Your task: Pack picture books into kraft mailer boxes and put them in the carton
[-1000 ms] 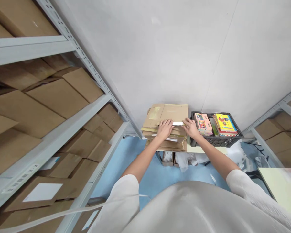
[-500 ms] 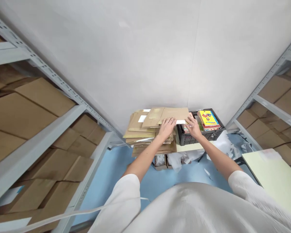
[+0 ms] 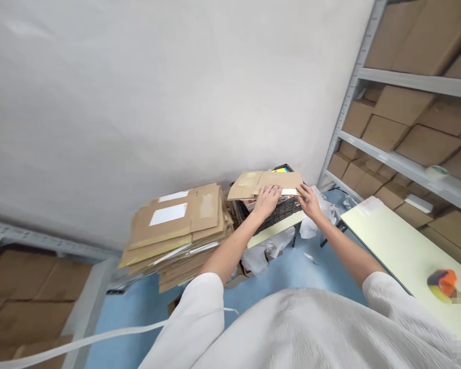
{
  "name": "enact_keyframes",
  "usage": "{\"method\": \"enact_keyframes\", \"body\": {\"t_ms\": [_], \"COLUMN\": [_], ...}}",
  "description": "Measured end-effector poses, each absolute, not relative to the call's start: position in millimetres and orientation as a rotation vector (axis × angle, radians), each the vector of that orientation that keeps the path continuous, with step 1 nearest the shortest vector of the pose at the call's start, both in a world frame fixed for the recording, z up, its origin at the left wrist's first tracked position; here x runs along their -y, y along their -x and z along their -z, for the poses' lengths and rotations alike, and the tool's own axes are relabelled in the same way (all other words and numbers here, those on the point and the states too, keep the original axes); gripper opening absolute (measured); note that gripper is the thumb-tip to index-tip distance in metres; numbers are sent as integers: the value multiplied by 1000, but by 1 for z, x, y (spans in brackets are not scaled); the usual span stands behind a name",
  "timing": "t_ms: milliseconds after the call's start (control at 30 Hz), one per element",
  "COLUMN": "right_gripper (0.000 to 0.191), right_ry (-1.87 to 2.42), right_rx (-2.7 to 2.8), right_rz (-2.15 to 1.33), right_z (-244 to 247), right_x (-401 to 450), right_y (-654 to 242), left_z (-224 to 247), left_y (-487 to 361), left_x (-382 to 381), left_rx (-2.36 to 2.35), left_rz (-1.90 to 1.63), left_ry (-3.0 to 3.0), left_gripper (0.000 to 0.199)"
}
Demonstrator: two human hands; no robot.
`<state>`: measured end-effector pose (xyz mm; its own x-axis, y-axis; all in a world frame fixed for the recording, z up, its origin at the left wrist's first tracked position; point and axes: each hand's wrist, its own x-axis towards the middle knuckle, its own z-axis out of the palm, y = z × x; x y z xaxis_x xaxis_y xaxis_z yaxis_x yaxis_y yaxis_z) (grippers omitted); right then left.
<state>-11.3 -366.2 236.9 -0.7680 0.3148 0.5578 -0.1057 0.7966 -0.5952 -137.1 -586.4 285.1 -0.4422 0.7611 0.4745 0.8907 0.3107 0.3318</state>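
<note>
A flattened cardboard box (image 3: 280, 179) with a white label along its near edge is held level in both hands. My left hand (image 3: 267, 200) grips the near edge left of the label, fingers on top. At the near right corner my right hand (image 3: 309, 201) is closed on the same piece. Underneath it stands a black plastic crate (image 3: 278, 218) of colourful books, mostly covered by the cardboard. To the left rises a tall stack of flattened cardboard boxes (image 3: 205, 205), some with white labels.
Metal shelving (image 3: 399, 154) full of cartons stands on the right, more shelving (image 3: 94, 292) at lower left. A pale table (image 3: 392, 230) at right bears an orange and dark tape dispenser (image 3: 443, 284). Plastic wrap (image 3: 311, 229) hangs by the crate's table.
My view has turned right. The flattened cardboard box has come away from the stack and moved right over the crate, still in both hands.
</note>
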Motion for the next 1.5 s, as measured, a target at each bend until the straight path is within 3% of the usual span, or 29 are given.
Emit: {"method": "enact_keyframes", "body": {"t_ms": [400,633,967,1500], "right_gripper": [42,43,48,43], "right_ry": [637,959,1321,1863], "right_rx": [2121,2000,1869,2119], "right_rz": [-632,-513,-512,-471], "right_z": [-216,-180,-142,-63], "right_x": [174,115,96,52], "right_y": [-202,-338,-438,-470], "left_z": [-273,-246,-201,-97], "left_y": [1,-104,-187,-197], "left_x": [322,198,101,3], "left_rx": [2081,1873,1634,1392], "left_rz": [859,834,681,258], "left_ry": [2056,2420,2783,3179], "left_gripper": [39,33,33,37]}}
